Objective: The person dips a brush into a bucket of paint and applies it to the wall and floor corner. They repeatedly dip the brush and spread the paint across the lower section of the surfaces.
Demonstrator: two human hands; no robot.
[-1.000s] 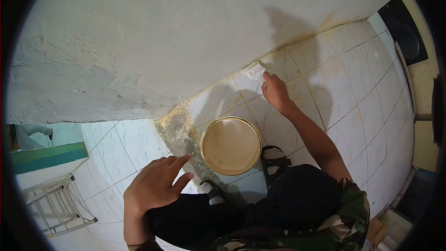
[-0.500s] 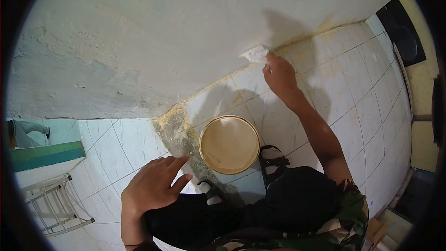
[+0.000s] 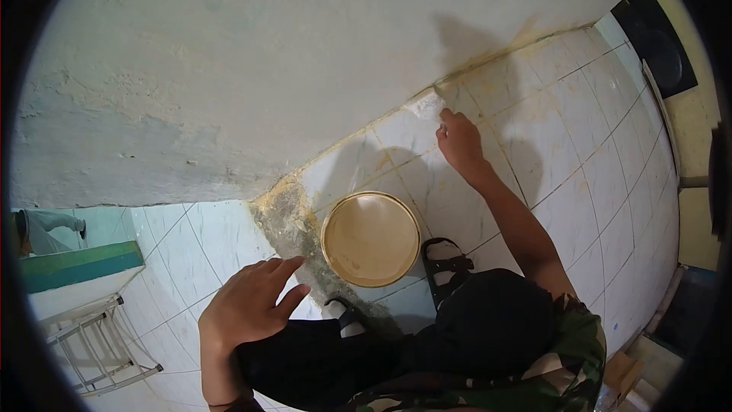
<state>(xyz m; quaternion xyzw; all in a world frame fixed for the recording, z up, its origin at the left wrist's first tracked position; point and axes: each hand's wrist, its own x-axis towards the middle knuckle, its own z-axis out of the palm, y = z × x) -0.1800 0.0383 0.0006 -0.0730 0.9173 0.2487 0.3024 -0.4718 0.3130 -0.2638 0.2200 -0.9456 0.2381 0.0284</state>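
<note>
My right hand [image 3: 462, 142] is closed around what looks like a putty scraper [image 3: 427, 106], its broad end coated white. The scraper is at the foot of the grey-white wall [image 3: 305, 53], over the seam with the floor; whether it touches cannot be told. My left hand [image 3: 255, 301] is held over my left knee, fingers stretched out, thumb apart and nothing in it. Between my feet stands a round bucket [image 3: 371, 239] with pale cream material inside, apart from both hands.
White tiles [image 3: 564, 145] cover the floor, with a rough bare cement patch [image 3: 290, 217] by the wall's corner. At lower left are a metal ladder [image 3: 103, 347] and a green-edged ledge [image 3: 84, 259]. Another person's sleeve [image 3: 57, 221] shows beyond. Sandals [image 3: 446, 263] are on my feet.
My right hand and the scraper have moved slightly down, from the wall's lower face toward the floor seam. The left hand stays nearly still, and the view has shifted a little.
</note>
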